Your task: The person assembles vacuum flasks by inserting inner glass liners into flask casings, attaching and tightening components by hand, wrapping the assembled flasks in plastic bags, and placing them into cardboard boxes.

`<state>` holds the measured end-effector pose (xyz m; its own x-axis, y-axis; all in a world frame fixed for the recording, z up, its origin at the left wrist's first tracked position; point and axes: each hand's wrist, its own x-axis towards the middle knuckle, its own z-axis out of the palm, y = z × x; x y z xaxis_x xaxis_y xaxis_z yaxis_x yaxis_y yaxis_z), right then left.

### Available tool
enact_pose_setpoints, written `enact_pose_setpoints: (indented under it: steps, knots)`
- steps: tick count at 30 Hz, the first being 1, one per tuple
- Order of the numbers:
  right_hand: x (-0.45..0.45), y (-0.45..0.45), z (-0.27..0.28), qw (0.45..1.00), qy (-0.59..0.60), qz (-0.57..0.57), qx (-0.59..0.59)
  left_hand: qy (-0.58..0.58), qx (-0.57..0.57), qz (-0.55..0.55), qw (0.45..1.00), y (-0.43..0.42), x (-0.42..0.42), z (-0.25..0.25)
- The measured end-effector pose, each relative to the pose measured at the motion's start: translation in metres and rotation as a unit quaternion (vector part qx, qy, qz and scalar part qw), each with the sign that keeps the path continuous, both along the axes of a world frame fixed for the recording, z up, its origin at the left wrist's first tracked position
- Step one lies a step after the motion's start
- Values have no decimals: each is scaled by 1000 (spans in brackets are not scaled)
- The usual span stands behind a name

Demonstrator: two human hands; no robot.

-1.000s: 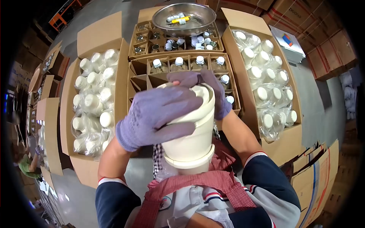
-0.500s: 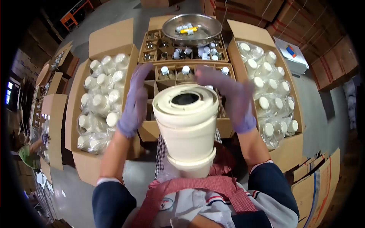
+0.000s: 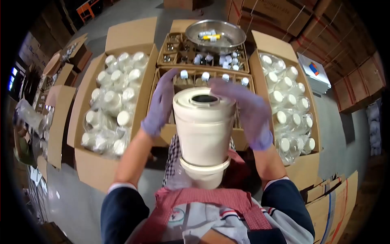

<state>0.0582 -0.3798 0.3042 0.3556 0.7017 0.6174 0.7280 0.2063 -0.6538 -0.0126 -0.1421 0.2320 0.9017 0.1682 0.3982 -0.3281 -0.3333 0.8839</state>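
A cream-white, bucket-like plastic vessel [image 3: 205, 134] stands upright in front of my apron, with a dark round opening in its top. My left hand [image 3: 161, 103], in a purple glove, is to the left of it with fingers stretched out and nothing in the palm. On the other side my right hand [image 3: 251, 109], gloved alike, is slightly smeared, its fingers extended by the vessel's right upper rim. Whether that hand touches the vessel I cannot tell. Just beyond, several white-capped bottles [image 3: 205, 79] sit in a divided carton [image 3: 243, 134].
Open cartons of plastic-wrapped, white-lidded bottles flank me, one left [image 3: 73, 122] and one right [image 3: 295, 160]. A steel bowl [image 3: 239, 36] with small items rests on the rear divided carton [image 3: 162, 61]. Flattened cardboard [image 3: 339, 203] leans at lower right. A co-worker's arm [image 3: 19, 132] shows far left.
The whole view has shifted, so the cartons and vessel appear displaced. Both hands remain beside the vessel, the right one less blurred. At far left, a plastic-wrapped item is now raised near the co-worker.
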Motion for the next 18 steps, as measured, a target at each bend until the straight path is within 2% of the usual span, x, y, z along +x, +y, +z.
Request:
enact_pose_setpoints:
  steps: [1,2,3,4,5,6,7,8,9,10,11,12,13,14,15,16,17,18]
  knots:
    - [22,10,-19,986,151,-65,30,-78,55,28,995,-14,-10,24]
    - [33,12,-32,978,155,-142,9,-131,100,-1,986,-32,-19,45]
    - [11,10,-34,930,368,-21,8,-119,121,-48,984,-37,-21,50]
    - [4,6,-17,980,201,12,-6,-81,114,-61,988,-26,-12,38]
    - [-4,1,1,999,34,36,10,-1,63,-26,998,-3,3,1]
    - [-10,0,3,997,77,15,-4,88,-4,-20,996,11,10,-25]
    - [-15,0,5,992,121,-5,-17,46,-90,4,995,-4,0,-7]
    - [1,6,-12,971,238,-25,-3,-4,-171,25,985,-20,-9,10]
    - [18,12,-29,934,352,-48,26,-96,-4,-6,995,-27,-15,36]
    - [25,14,-55,878,476,-9,48,-60,-42,-53,996,-24,-12,32]
    - [10,6,-24,981,195,24,8,-22,-81,-95,992,-22,-10,28]
    - [1,5,-10,997,70,23,2,19,-118,-131,984,-19,-8,24]
    - [-8,3,5,998,-52,15,11,46,-120,-72,989,-3,1,-10]
    - [-3,5,7,998,-59,20,11,4,-51,-6,999,-5,-4,-5]
    - [6,8,1,999,33,0,13,-31,18,70,997,-8,-9,0]
    - [16,10,-18,972,227,-45,26,-37,20,61,997,-14,-12,26]
    - [11,11,-27,931,362,-51,13,-101,89,-34,990,-25,-20,44]
    - [6,8,-28,930,367,8,2,-36,-15,-83,996,-24,-17,39]
